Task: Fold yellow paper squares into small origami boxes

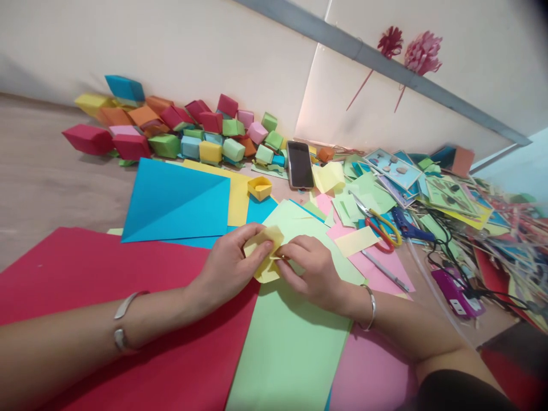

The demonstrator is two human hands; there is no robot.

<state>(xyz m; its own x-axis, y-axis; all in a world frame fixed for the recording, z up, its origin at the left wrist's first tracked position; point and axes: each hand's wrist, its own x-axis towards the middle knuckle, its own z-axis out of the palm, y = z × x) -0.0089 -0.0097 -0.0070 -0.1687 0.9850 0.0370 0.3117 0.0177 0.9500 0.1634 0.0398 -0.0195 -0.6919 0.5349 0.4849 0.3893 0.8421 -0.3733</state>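
A partly folded piece of pale yellow paper [268, 268] is held up between my two hands, above the sheets. My left hand [235, 260] grips its left side, the thumb pressed on the front. The fingers of my right hand [310, 268] pinch its right edge; the fingertips partly hide the fold there. Beneath lie a light green sheet [295, 348], a large red sheet [128, 268] on the left and a pink sheet [372, 365] on the right. Just beyond my hands sits a small open yellow paper box [259, 188].
Blue sheets [180, 200] and a phone [300, 165] lie beyond my hands. Many coloured paper boxes [209, 151] line the wall. On the right are scissors [381, 228], a pen-like cutter [385, 270], a blue glue gun [411, 225], a purple power strip [458, 294] with cables and paper scraps.
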